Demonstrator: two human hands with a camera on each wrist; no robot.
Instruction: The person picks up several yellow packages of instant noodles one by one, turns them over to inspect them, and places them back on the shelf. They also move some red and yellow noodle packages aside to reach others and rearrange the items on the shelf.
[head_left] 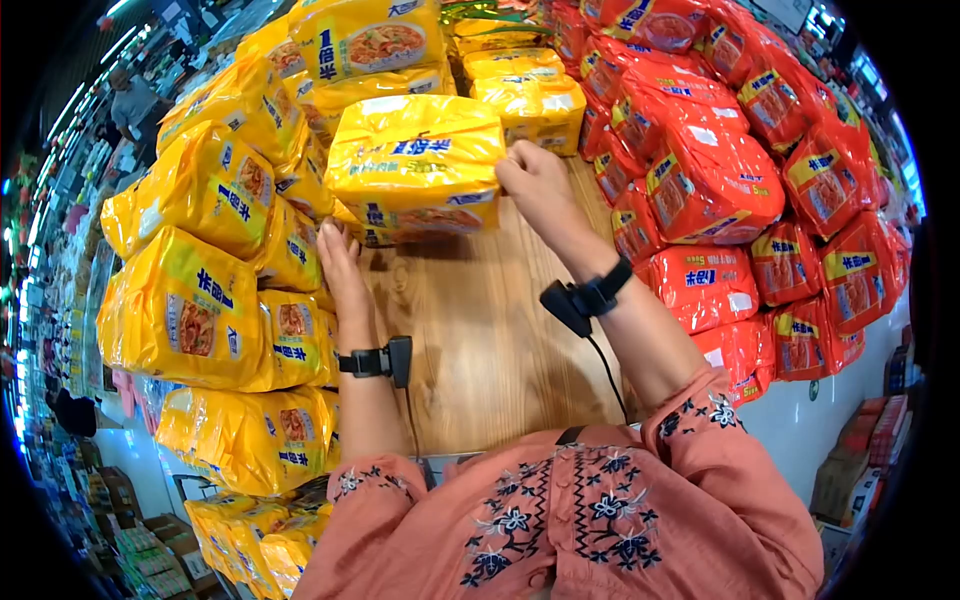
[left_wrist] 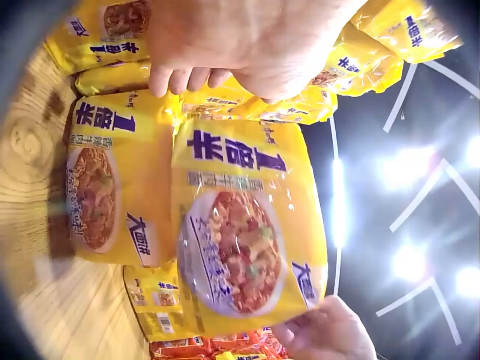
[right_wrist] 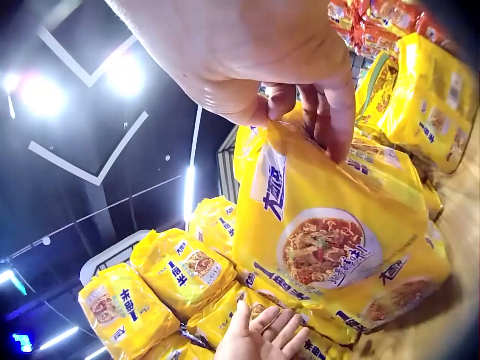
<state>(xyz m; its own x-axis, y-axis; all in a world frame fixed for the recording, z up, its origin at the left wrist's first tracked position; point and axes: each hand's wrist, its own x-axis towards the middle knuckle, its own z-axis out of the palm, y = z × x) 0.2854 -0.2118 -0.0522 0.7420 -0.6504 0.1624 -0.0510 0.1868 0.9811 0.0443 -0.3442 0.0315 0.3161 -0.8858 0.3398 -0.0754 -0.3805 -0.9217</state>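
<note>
Pinching one end of the yellow noodle pack (head_left: pixel 415 130) above the wooden tabletop (head_left: pixel 470 340), my right hand (head_left: pixel 543 190) likely has something light, slick-filmed and crushable, best steadied from beneath; my left hand (head_left: pixel 346 275), unclasped at the tabletop's left side, could cup the opposite end.

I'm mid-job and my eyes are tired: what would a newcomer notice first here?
Probably the bright stacks: yellow noodle packs down the left, red packs on the right. Between them, over the far part of the wooden table, the person's right grip pinches one end of a single yellow pack.
</note>
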